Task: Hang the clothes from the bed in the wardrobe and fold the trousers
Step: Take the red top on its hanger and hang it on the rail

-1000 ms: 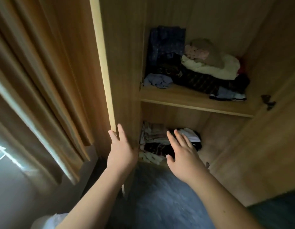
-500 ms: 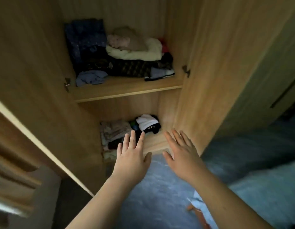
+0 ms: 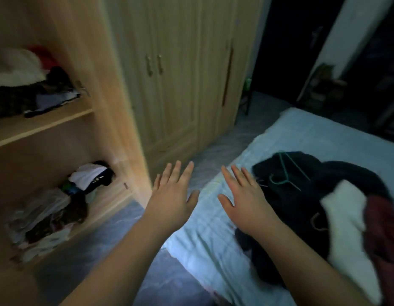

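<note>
Both forearms reach fwd from bottom of frame. Left hand (image 3: 172, 195) is spread flat, fingers straight, holding nothing, above the edge where the blue floor (image 3: 123, 226) meets the bed (image 3: 213, 246). Right hand (image 3: 246, 199) is likewise splayed w/ nothing in it, over the pale blue sheet. Just right of the right hand, nearly touching its fingers, lies the clothes pile (image 3: 302, 199): black garment w/ a green wire hanger (image 3: 284, 177) on top, a white garment (image 3: 344, 208) and a dark red one (image 3: 383, 230) further right (frame is motion-blurred, so garment types unclear). To the left, the open wardrobe (image 3: 116, 89) has a bottom compartment of jumbled clothes (image 3: 52, 208) and an upper shelf (image 3: 43, 124) w/ folded stacks. Beyond, closed wardrobe doors (image 3: 176, 74), then a dark doorway.
</note>
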Demonstrator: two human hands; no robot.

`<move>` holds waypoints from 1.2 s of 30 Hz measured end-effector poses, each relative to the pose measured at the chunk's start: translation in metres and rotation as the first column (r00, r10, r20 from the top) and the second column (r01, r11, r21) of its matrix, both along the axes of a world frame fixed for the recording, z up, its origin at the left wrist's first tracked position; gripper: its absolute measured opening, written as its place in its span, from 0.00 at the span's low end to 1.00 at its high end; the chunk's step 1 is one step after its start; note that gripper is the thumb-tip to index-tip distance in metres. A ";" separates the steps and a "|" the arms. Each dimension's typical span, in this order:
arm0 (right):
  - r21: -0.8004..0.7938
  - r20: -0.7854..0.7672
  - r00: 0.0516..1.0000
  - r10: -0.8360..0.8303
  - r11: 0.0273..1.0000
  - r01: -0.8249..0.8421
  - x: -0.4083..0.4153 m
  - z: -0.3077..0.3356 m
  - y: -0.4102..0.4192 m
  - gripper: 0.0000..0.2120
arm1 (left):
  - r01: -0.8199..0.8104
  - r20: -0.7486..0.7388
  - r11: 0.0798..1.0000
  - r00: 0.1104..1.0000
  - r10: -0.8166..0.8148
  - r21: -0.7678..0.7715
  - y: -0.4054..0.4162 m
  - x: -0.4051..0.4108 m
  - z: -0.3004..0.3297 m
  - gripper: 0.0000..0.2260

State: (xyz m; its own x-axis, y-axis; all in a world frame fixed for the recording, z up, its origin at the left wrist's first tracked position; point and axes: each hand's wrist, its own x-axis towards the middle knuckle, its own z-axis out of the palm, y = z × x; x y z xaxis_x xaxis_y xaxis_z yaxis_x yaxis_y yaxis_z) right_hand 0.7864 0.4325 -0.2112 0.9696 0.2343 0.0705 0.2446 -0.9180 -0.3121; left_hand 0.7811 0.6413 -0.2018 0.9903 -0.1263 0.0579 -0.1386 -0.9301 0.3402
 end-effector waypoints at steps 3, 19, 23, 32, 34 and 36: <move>-0.007 -0.018 0.990 -0.137 0.991 0.137 -0.019 0.001 -0.074 0.34 | 0.118 -0.018 0.993 0.993 -0.118 -0.017 -0.073 0.012 0.001 0.31; 0.001 -0.193 0.799 -0.569 0.814 0.580 -0.068 -0.067 -0.243 0.36 | 0.556 -0.155 0.831 0.818 -0.554 -0.032 -0.283 0.063 -0.053 0.33; -0.080 -0.220 0.676 -0.703 0.704 0.706 -0.070 -0.093 -0.279 0.40 | 0.664 -0.216 0.746 0.724 -0.655 -0.035 -0.324 0.085 -0.076 0.33; -0.100 -0.304 0.450 -0.840 0.498 0.861 -0.116 -0.129 -0.342 0.35 | 0.811 -0.258 0.584 0.557 -0.789 -0.035 -0.416 0.080 -0.110 0.35; -0.092 -0.345 0.425 -0.837 0.481 0.872 -0.124 -0.136 -0.359 0.35 | 0.822 -0.279 0.569 0.543 -0.792 -0.015 -0.431 0.074 -0.121 0.34; -0.026 -0.394 0.405 -0.825 0.451 0.892 -0.125 -0.147 -0.379 0.35 | 0.826 -0.301 0.563 0.542 -0.785 0.021 -0.447 0.068 -0.131 0.34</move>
State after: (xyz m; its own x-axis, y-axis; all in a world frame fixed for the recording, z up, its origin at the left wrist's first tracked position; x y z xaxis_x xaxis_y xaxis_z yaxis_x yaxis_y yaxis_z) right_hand 0.6611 0.0532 -0.3581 0.6161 -0.7183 -0.3232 -0.7821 -0.5092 -0.3591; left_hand 0.8487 0.1941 -0.3328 0.4412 -0.8633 -0.2451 -0.7917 -0.5031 0.3465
